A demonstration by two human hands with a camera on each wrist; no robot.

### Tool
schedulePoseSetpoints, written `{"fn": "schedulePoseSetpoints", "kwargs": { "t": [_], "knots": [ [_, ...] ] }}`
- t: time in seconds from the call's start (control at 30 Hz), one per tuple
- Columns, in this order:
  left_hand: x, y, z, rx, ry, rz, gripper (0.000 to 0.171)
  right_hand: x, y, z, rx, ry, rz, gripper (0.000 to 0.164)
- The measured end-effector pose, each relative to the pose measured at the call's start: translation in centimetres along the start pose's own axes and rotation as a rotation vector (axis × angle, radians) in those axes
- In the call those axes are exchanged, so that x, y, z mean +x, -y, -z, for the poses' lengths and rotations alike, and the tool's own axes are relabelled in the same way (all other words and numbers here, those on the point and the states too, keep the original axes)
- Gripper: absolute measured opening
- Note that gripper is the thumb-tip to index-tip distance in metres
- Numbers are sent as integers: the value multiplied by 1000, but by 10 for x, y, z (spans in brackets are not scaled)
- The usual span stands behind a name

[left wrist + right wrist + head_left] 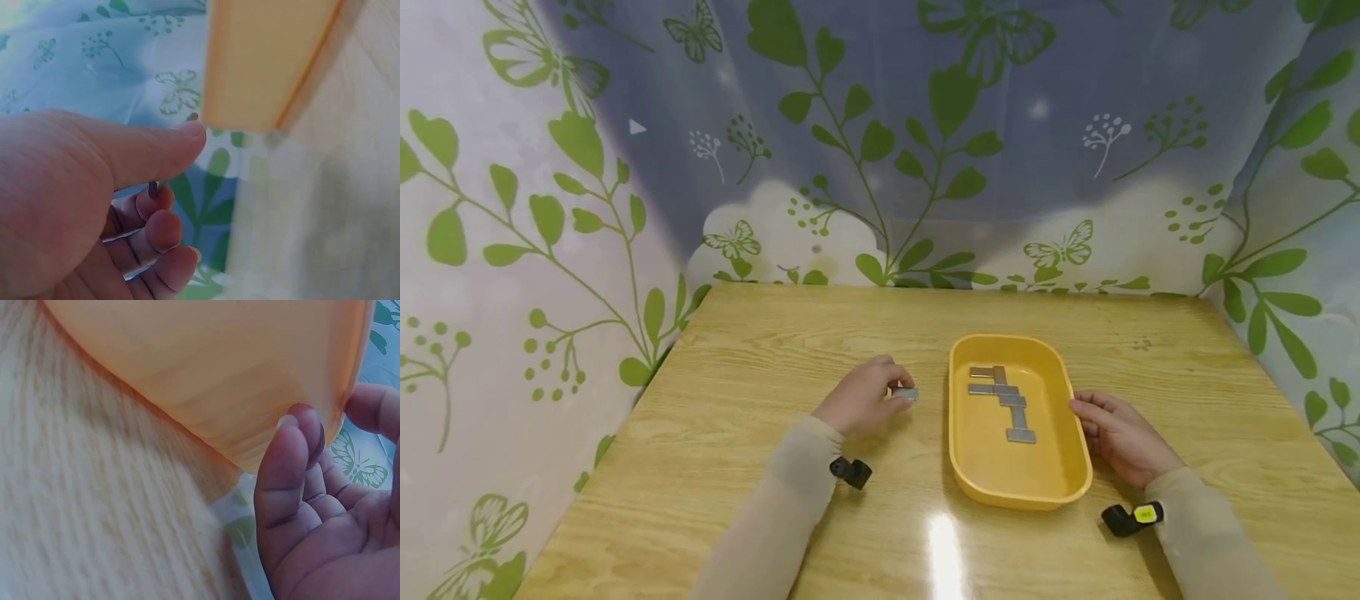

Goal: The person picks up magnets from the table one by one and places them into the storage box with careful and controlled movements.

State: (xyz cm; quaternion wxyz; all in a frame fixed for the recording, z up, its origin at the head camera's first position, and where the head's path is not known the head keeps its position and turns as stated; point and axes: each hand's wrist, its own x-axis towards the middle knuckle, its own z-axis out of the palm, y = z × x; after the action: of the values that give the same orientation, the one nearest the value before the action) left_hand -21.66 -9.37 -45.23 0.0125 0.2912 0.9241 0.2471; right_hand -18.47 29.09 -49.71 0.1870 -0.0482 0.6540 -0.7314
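Observation:
Between thumb and fingers, my left hand (pixel 865 398) pinches a small flat grey rectangular tile (pixel 906 392), just left of the tray and above the table. Only narrow dark ends of that tile (pixel 153 189) show in the left wrist view; the thumb hides the rest. The yellow plastic tray (pixel 988 467) stands on the table with several similar grey tiles (pixel 1012 400) lying flat inside, touching in a branching line. At the tray's right side, my right hand (pixel 1123 433) holds the rim, its curled fingers (pixel 281 462) by the outer wall.
Light wood-grain table (pixel 760 350) extends around the tray on all sides. A patterned cloth (pixel 880 150) with green leaves and butterflies hangs behind the table and along both sides. Black wrist cameras (pixel 851 472) sit on both sleeves.

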Motion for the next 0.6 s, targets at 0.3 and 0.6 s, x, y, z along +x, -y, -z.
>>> {"fn": "schedulePoseSetpoints", "kwargs": {
  "t": [0.3, 0.6],
  "knots": [
    [5, -39, 26, 71, 1, -148, 18, 1, 1, 1, 16, 10, -7, 35],
    [20, -80, 37, 139, 101, -291, 21, 0, 0, 1, 0, -18, -20, 34]
  ]
}}
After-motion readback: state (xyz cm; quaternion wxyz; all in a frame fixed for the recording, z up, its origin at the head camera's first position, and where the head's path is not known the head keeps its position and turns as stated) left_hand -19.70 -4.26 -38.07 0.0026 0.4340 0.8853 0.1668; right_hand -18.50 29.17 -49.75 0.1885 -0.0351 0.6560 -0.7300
